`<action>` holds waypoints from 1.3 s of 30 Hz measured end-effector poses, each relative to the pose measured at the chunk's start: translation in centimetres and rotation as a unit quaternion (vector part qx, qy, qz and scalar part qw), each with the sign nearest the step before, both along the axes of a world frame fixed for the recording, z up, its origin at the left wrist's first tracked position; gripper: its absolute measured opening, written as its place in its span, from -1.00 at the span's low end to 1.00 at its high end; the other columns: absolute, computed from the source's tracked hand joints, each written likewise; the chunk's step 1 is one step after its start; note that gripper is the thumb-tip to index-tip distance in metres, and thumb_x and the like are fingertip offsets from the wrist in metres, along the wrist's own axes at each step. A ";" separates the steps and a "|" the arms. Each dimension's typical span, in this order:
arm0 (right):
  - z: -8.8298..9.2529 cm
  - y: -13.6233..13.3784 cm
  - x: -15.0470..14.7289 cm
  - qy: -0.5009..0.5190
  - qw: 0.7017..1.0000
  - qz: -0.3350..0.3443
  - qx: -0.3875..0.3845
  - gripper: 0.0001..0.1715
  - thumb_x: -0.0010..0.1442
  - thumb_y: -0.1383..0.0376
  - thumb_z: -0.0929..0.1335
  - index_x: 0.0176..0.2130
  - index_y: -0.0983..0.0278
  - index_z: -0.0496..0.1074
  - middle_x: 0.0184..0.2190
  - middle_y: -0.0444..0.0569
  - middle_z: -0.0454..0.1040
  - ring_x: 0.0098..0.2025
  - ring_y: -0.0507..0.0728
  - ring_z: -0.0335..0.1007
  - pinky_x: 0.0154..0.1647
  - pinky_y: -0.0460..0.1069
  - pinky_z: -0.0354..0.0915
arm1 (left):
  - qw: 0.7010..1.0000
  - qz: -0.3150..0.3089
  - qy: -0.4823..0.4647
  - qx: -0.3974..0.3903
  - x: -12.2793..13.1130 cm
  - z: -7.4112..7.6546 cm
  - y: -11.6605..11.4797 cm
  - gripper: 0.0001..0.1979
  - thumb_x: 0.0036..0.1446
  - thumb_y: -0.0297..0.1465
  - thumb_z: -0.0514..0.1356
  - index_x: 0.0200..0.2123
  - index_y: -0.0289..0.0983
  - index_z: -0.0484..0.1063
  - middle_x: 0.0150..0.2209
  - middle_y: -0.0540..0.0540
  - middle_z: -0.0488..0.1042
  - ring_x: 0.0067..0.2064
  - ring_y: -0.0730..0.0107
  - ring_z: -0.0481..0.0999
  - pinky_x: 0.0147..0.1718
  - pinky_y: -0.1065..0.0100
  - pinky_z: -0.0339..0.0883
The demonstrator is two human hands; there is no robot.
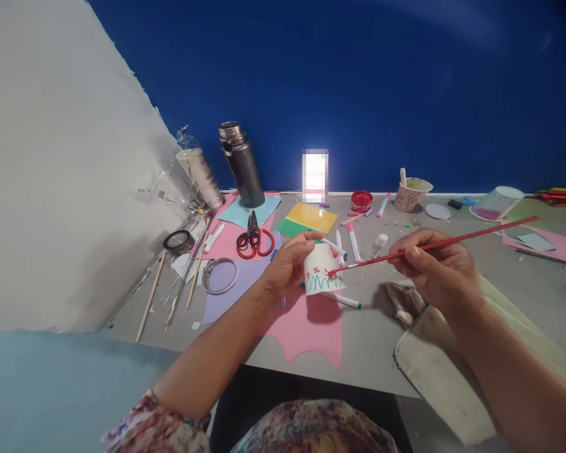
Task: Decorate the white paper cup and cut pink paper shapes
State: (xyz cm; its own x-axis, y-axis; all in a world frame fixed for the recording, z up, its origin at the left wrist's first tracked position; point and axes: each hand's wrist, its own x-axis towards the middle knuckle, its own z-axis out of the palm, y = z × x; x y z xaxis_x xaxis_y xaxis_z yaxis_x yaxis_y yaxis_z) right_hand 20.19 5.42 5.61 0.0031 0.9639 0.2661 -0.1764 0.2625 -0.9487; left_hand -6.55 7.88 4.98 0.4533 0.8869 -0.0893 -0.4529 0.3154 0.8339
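Note:
My left hand [292, 261] grips a white paper cup [321, 267] from its left side and holds it above the table. Green zigzag strokes run round the cup's lower part, with small red marks above them. In my right hand [436, 267] is a thin red paintbrush [462, 239], its handle pointing up to the right. The red-tipped bristles meet the cup's front, or lie very close to it. Beneath the cup is a pink paper sheet [311, 336] with a scalloped edge, and a green-capped marker [342, 300] lies there. An open red paint jar [361, 201] stands farther back.
Red-handled scissors [253, 242] and a tape roll [220, 275] lie to the left. A dark flask [245, 170] and stacked paper cups [200, 176] stand behind them. At the right are a patterned cup [411, 195], a clear plastic cup [496, 202] and a stained cloth [438, 358].

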 end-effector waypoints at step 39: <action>0.9 -0.5 0.2 -0.006 1.000 0.002 0.020 -0.81 0.07 0.13 0.61 -0.35 0.10 0.62 -0.39 -0.03 0.56 -0.48 0.11 0.28 -0.55 0.04 0.15 | 0.998 0.035 0.043 -0.015 0.2 0.3 -0.1 -0.53 0.02 -0.25 0.41 -0.02 -0.29 0.45 -0.22 -0.18 0.60 -0.31 0.19 0.62 -0.37 0.27 0.43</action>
State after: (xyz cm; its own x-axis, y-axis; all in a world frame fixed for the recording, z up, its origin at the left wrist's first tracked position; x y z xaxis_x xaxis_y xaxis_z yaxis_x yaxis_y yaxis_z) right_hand 20.37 4.93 6.49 -0.0045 0.9525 0.3044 -0.1665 0.2995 -0.9395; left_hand -6.38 7.76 5.29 0.3792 0.9126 -0.1527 -0.4021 0.3112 0.8611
